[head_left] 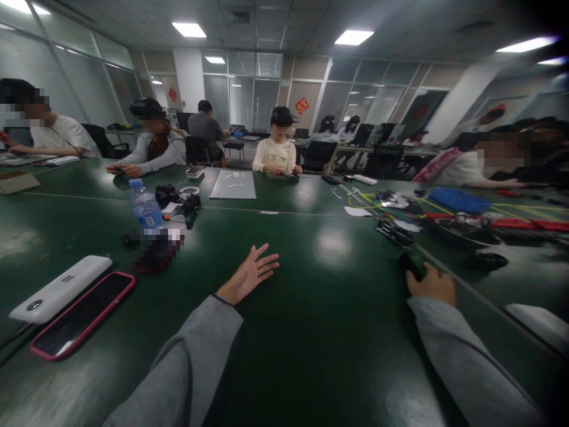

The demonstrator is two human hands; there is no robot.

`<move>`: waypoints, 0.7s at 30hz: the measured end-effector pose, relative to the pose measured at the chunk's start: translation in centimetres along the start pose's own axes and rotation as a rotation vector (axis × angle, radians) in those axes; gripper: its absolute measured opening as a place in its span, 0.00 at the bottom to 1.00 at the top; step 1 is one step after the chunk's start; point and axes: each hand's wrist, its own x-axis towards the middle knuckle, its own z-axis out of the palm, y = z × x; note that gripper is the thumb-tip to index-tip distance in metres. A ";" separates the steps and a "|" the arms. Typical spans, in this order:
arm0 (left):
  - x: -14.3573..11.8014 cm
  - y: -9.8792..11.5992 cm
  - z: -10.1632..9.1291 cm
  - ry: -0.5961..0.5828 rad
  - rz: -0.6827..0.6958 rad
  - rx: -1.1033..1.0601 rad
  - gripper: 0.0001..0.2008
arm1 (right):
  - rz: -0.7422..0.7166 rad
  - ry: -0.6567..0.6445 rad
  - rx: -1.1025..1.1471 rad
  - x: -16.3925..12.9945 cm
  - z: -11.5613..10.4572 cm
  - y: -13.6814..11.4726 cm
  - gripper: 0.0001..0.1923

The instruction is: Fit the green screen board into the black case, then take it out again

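Phone [82, 315] in a pink case and a white power bank [60, 289] lie lower left on the dark green table [311, 332]. Centre frame, the left hand [249, 276] hovers released, fingers spread. Centre right, the right hand [430, 283] grasps a small dark object [411, 261]. Office lights glare overhead.
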 end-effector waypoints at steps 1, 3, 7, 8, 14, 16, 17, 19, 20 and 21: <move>0.1 -0.1 -0.1 0.013 0.007 -0.002 0.29 | -0.015 -0.026 -0.028 -0.6 0.4 -1.5 0.34; 0.3 -0.2 -0.3 0.042 0.019 -0.011 0.29 | -0.089 -0.063 -0.027 -2.3 1.0 -5.7 0.33; 0.7 -0.4 -0.7 0.092 0.028 -0.023 0.27 | -0.297 -0.078 0.228 -8.5 1.2 -16.7 0.30; 0.7 -0.5 -0.8 0.103 0.030 -0.026 0.27 | -0.368 -0.109 0.315 -10.6 1.0 -19.4 0.29; 0.8 -1.1 -0.9 0.194 0.093 -0.097 0.24 | -0.675 -0.344 0.674 -21.8 -1.3 -30.0 0.31; 0.9 -1.2 -0.9 0.216 0.124 -0.121 0.19 | -0.707 -0.406 0.711 -23.6 -1.8 -31.1 0.31; 0.9 -1.2 -0.9 0.235 0.138 -0.130 0.18 | -0.707 -0.426 0.719 -24.1 -1.9 -31.3 0.30; 1.1 -1.1 -0.8 0.279 0.161 -0.134 0.17 | -0.682 -0.447 0.740 -24.3 -2.0 -31.4 0.31; 1.1 -1.1 -0.8 0.297 0.172 -0.132 0.17 | -0.665 -0.457 0.760 -24.2 -2.0 -31.4 0.31; 1.2 -1.0 -0.8 0.309 0.180 -0.129 0.18 | -0.647 -0.468 0.786 -24.1 -2.0 -31.3 0.32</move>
